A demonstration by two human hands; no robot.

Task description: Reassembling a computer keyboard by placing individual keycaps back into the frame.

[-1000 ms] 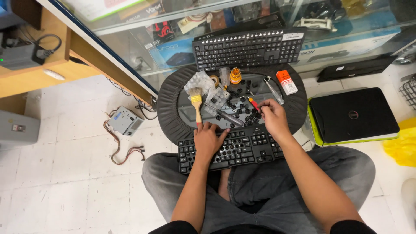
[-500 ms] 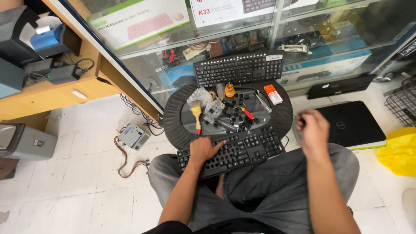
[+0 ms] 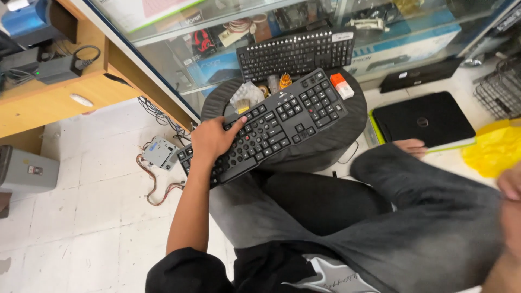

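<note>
My left hand [image 3: 213, 139] grips the left part of a black keyboard [image 3: 271, 123] and holds it tilted over a round black padded stool top [image 3: 355, 116]. Behind the raised keyboard, a small brush [image 3: 242, 102], an orange-topped bottle [image 3: 285, 81] and an orange and white box [image 3: 342, 85] lie on the stool. My right hand [image 3: 510, 209] is blurred at the frame's right edge, away from the keyboard, with nothing visible in it. I sit on the floor with my grey-trousered legs [image 3: 380, 217] below the stool.
A second black keyboard [image 3: 296, 51] leans on a glass display case [image 3: 228, 32]. A closed black laptop [image 3: 423, 119], a yellow bag [image 3: 496, 146] and a wire basket [image 3: 502, 84] are at right. A small grey drive with cables [image 3: 160, 153], a wooden desk [image 3: 65, 100] and a grey box [image 3: 27, 171] are at left.
My left hand has lifted the keyboard off my lap and up over the stool, covering the tools there. My right hand has swung off to the right edge. The camera has shifted.
</note>
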